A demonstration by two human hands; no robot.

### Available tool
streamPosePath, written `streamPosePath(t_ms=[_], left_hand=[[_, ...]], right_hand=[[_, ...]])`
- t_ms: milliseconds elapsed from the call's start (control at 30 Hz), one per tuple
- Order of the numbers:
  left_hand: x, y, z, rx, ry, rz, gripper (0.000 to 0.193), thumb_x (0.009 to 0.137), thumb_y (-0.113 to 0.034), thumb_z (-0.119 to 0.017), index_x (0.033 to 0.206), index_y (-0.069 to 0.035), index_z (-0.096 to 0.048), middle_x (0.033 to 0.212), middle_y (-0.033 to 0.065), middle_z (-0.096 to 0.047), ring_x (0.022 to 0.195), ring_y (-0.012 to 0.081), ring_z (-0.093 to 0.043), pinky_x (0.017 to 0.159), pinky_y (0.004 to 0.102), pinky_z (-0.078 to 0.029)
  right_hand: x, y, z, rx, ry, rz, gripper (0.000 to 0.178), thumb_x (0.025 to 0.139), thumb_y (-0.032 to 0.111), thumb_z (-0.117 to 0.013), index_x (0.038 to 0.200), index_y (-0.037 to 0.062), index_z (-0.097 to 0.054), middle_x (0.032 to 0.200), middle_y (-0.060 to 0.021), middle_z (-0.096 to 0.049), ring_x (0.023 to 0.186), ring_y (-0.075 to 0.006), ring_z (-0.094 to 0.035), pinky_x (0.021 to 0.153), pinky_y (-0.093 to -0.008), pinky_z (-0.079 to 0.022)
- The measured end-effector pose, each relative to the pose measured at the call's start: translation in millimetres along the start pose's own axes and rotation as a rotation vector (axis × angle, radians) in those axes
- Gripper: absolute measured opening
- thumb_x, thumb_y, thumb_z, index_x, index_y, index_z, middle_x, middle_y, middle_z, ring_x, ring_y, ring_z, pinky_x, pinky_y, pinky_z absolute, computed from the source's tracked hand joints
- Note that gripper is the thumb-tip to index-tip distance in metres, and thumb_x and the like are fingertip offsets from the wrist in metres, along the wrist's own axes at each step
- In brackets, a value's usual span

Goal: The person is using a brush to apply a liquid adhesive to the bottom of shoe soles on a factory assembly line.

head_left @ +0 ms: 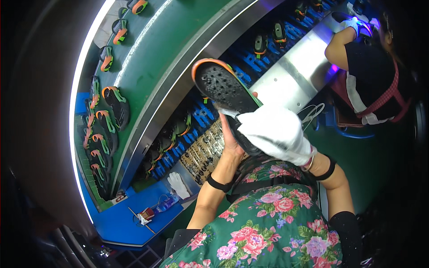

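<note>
L hand (229, 139) grips the black, orange-rimmed shoe (234, 96) from below, fingers partly hidden, holding it up off the green belt's (147, 49) R edge. R hand (277, 131), white-gloved, looks closed on a small brush (228, 111) against the insole. Spare glove (178, 185) lies nr the blue tabletop's (118, 228) R edge; more shoes (103, 127) line the belt's L edge.

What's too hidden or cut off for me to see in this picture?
All in the head view:
- Left hand: most fingers are behind the black shoe.
- Thin tool: its far end is covered by the gloved right hand.
- Co-worker's hand: its work is lost in purple glare.
- Far shoe: cut off by the top edge.
</note>
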State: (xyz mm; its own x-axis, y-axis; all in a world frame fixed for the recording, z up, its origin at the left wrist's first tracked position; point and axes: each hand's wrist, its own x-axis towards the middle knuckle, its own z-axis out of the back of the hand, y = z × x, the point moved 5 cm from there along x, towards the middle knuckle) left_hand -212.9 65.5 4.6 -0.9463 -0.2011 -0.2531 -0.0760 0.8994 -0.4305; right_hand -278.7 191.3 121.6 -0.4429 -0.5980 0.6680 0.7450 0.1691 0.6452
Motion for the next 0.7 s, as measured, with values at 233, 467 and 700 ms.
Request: streamPosePath(t_ms=[233,467,700], left_hand=[[16,-5,-14,-0.191,0.112,-0.004,0.090,0.094,-0.079,-0.043,0.157,-0.014,-0.037,0.156,0.0082,-0.047,0.135,0.0476,-0.050,0.110,0.0640,-0.044],[22,-9,-21,-0.348,0.061,-0.093,0.087,0.093,-0.079,-0.047,0.156,-0.019,-0.038,0.154,0.0098,-0.047,0.128,0.0515,-0.055,0.099,0.0676,-0.052],[30,-16,-20,-0.325,0.196,-0.029,0.093,0.090,-0.080,-0.051,0.152,-0.011,-0.041,0.145,0.0113,-0.054,0.129,0.0410,-0.057,0.095,0.0653,-0.053]], right_hand=[[-15,-8,-6,-0.044,-0.007,-0.020,0.026,0.081,0.003,-0.079,0.107,0.0037,-0.078,0.111,-0.0115,-0.077,0.098,-0.0277,-0.074,0.092,-0.0417,-0.056],[-18,-18,5,0.231,-0.177,-0.324,0.023,0.079,-0.001,-0.079,0.102,0.0051,-0.079,0.106,-0.0126,-0.078,0.094,-0.0235,-0.073,0.085,-0.0353,-0.057],[-17,-9,-2,0.363,-0.032,-0.236,0.024,0.077,-0.001,-0.082,0.100,0.0058,-0.079,0.101,-0.0124,-0.078,0.088,-0.0261,-0.074,0.084,-0.0366,-0.058]])
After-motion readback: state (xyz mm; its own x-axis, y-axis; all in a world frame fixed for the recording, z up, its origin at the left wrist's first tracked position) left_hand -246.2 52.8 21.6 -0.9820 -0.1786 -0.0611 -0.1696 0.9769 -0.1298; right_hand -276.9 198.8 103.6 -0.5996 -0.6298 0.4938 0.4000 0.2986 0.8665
